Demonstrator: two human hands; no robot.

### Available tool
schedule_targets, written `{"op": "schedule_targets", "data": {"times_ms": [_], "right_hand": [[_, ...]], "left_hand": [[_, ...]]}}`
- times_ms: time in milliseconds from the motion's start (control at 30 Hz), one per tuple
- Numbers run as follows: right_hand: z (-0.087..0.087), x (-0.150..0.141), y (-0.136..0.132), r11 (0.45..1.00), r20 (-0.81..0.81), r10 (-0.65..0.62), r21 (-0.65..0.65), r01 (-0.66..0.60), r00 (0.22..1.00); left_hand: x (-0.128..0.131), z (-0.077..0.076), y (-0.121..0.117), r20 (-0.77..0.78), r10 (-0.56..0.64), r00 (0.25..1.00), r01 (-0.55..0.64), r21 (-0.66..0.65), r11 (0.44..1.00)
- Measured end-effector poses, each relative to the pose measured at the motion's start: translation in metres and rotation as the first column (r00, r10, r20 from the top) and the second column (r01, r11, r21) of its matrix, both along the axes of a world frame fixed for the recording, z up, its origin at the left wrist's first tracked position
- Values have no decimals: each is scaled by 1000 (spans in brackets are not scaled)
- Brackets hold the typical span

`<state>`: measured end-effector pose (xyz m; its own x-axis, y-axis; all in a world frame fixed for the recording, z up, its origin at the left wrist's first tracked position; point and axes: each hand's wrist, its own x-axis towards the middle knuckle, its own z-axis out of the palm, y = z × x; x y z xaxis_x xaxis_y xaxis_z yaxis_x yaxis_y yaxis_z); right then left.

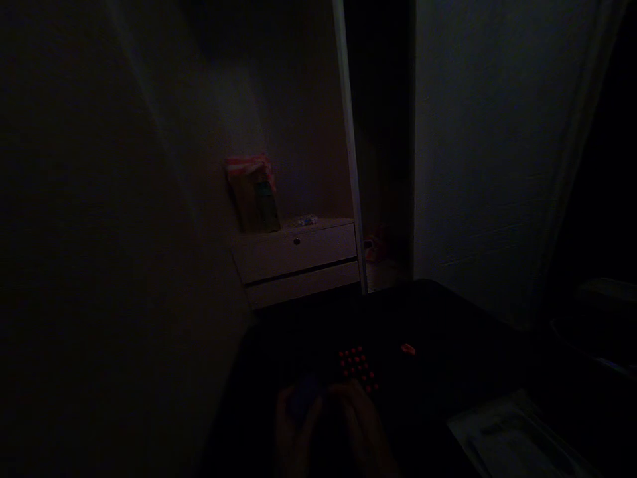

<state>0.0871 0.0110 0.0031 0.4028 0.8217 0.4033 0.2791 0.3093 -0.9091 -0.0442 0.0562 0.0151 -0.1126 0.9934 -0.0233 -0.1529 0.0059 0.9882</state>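
Note:
The room is very dark. My left hand (293, 425) and my right hand (361, 421) are raised close together at the bottom centre, over a dark table (448, 332). Between them is a dim bluish object (306, 392) that I cannot make out. The fingers of both hands look curled toward each other, but the dark hides their grip. Just beyond my right hand lies a cluster of small red dots (357, 366) on the table. A small orange-red piece (408, 348) lies further right.
A pale drawer unit (298, 259) stands against the back wall, with a red-striped bag (251, 192) on top. A white door frame post (351, 146) rises beside a dark opening. A pale flat paper or tray (512, 431) lies at the table's lower right.

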Motion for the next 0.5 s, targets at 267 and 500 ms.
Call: {"op": "schedule_targets", "data": {"times_ms": [267,500], "right_hand": [[12,1,5,996,18,76,-40,-75,997],[8,12,12,989,96,145,18,-148,985]], "left_hand": [[1,13,-9,-124,-43,991,51,69,996],[2,9,-3,-296,19,955,15,114,993]]}}
